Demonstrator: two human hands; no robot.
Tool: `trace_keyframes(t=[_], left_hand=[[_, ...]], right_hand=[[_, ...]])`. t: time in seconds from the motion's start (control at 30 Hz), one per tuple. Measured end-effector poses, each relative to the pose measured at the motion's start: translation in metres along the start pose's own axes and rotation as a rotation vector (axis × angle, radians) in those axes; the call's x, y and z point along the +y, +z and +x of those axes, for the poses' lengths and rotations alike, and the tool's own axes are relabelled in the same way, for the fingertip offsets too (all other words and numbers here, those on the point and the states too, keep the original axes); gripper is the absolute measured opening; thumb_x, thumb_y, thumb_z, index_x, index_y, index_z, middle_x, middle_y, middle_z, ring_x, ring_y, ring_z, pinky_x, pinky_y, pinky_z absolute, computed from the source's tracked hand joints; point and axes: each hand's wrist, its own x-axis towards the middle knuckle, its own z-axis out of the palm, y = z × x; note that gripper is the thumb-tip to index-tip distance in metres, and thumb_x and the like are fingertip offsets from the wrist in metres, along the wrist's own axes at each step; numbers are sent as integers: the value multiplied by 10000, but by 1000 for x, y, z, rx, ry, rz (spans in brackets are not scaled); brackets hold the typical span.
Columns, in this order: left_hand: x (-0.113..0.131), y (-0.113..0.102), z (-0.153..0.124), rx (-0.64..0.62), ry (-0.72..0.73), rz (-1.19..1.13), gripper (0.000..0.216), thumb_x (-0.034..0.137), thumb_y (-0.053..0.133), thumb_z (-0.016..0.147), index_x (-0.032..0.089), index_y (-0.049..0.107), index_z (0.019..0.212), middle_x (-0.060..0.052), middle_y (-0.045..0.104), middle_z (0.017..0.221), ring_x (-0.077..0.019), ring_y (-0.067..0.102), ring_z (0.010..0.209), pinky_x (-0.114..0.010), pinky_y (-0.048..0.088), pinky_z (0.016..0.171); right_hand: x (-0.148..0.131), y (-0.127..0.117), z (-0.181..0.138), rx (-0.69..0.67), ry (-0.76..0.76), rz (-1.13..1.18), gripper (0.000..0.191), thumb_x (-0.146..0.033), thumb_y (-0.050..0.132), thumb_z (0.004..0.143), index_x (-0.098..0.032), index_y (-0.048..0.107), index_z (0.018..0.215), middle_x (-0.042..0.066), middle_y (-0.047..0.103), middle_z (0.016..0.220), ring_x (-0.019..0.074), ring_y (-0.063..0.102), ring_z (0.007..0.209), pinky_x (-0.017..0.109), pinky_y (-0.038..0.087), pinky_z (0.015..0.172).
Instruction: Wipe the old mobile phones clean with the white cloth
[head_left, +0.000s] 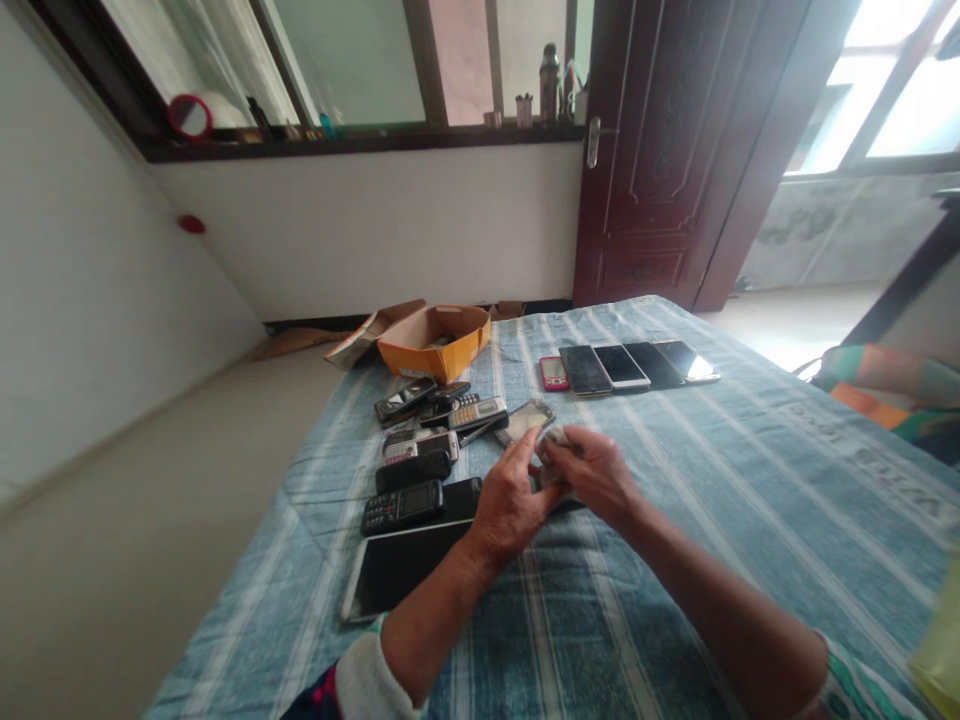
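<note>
Cloth, right edge: lettering illegible | your right fingers grip a pale crumpled wad | your left fingers: can't tell

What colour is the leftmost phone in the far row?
The leftmost phone has a pinkish-red casing, seen in the head view.

Left side: the phone pile crowds the way beside the left hand.
Near left: a white-framed tablet lies in the path.
Far left: the yellow box stands behind the phone pile.
Gap: bare striped cloth between yellow box and phone row.
Right: open striped cloth beyond the right hand.
</note>
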Motion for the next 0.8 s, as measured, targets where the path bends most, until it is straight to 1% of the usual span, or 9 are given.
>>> trace_keyframes(t=[0.1,0.23,0.37,0.47,0.53,0.63,0.73,0.8], left_hand=[[-2,-3,0,-15,0,-1,620,196,687,706,202,506,1299,-80,619,1201,-197,631,860,-276,510,750],[-2,-7,1,-37,29,-10,403,165,617,757,218,602,1156,-21,688,1027,-182,647,872,-240,489,773],[-2,-9,2,-10,30,64,252,160,583,774,202,649,1013,-3,695,873,-166,650,795,-213,466,701],[-2,-9,2,22,13,105,198,142,563,768,191,666,931,3,687,773,-156,643,730,-211,449,663],[-3,-8,2,64,-15,78,186,124,558,745,187,674,875,7,682,734,-149,639,695,-209,448,644],[-2,-7,2,91,-136,-87,125,158,575,727,182,667,808,24,653,640,-128,611,563,-196,442,533],[1,-6,2,104,-292,-334,80,245,620,718,169,633,740,40,610,546,-102,549,412,-181,383,394],[3,-6,3,109,-377,-493,135,280,666,685,159,608,698,38,599,514,-98,540,382,-175,364,362]], right_hand=[[-6,-2,-2,-145,121,235,235,-397,596,750,-168,601,698,-24,528,618,105,453,558,217,334,496],[-10,-12,-1,-321,209,405,201,-347,613,709,-147,630,728,-24,536,621,89,443,535,211,331,495],[-7,-18,1,-388,182,426,179,-278,610,684,-134,656,780,-22,557,640,88,461,574,210,342,536],[-2,-18,2,-426,163,403,194,-248,619,659,-140,658,816,-18,579,672,97,487,602,216,367,560],[2,-17,2,-450,163,384,189,-251,630,660,-150,649,818,-19,581,673,106,502,601,225,391,562],[6,-13,3,-420,104,270,139,-268,632,686,-164,633,777,-34,548,634,103,485,571,222,384,527],[7,-9,3,-299,-22,77,76,-241,625,703,-167,624,718,-44,516,604,98,455,572,214,346,515],[5,-8,3,-215,-92,-22,89,-222,629,710,-172,647,781,-43,530,623,103,459,589,220,346,533]])
